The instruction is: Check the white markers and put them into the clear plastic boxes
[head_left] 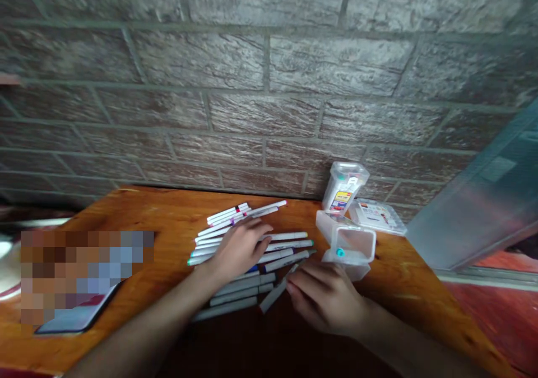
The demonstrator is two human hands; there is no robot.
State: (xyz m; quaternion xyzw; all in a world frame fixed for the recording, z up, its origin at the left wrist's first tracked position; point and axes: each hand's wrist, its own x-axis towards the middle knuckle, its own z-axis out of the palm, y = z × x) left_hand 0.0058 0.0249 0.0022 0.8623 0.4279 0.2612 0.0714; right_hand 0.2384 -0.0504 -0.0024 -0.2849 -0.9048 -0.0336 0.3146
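Observation:
Many white and grey markers [290,236] lie in rows on the wooden table. My left hand [242,246] is over the middle of them, palm down, with its fingers stretched out and apart; it covers parts of several markers. Just to the right, my right hand [325,295] has its fingers closed on a grey marker [273,298], which slants down to the left across the table. An open clear plastic container [357,241] lies on its side beyond my right hand, with a small teal item visible inside.
A clear plastic container [343,190] with a label stands at the back by the brick wall [260,109]. Beside it lies a flat clear case [378,217]. A phone or tablet [79,316], partly blurred out, rests at the left. A translucent panel [474,199] borders the right side.

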